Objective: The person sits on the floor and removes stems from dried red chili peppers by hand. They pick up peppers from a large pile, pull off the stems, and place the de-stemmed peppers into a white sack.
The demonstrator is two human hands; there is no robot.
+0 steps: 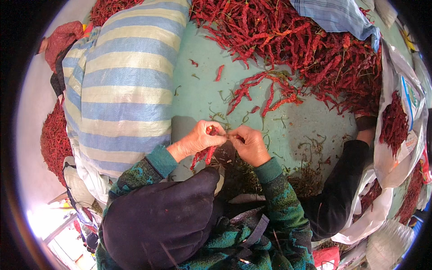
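Several dried red chili peppers [210, 155] hang below my left hand [199, 136], which is closed around them. My right hand [249, 144] meets it fingertip to fingertip. A dark red piece of dried chili [240, 138] shows between the right thumb and fingers, mostly covered by them. Just beyond both hands, loose green chili stems [218, 116] lie scattered on the pale green floor [195, 91]. A small cluster of dried chilies [260, 89] rests on the floor farther out.
A large pile of dried chilies [287, 37] spreads across the far side, partly under a blue cloth [337, 17]. A blue-and-white striped woven sack [128, 84] stands at left. An open white plastic bag [401, 145] holding chilies is at right. Discarded stems [307, 179] lie near my right leg [341, 189].
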